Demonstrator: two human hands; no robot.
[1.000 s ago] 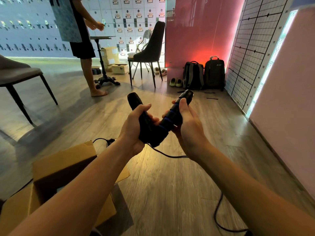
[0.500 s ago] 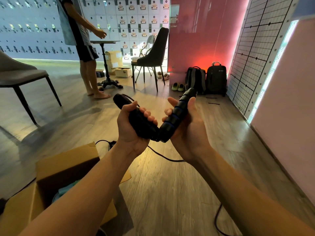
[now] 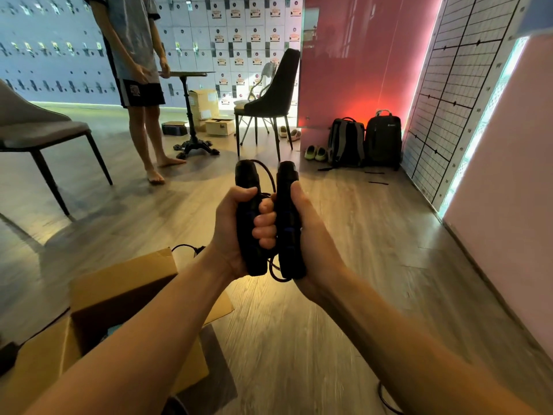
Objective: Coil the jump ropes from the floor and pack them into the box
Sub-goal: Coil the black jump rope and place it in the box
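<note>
Gripping left handle in left hand and right handle in right hand, fingers curled round each; next, coil the cord, then box at eight o'clock.

Both forearms were extended forward and converged at centre, wrists close together. The left hand gripped the left handle upright, fingers curled round it and thumb across the front. The right hand held the right handle upright just beside it, thumb lying along the grip, fingers hidden.
</note>
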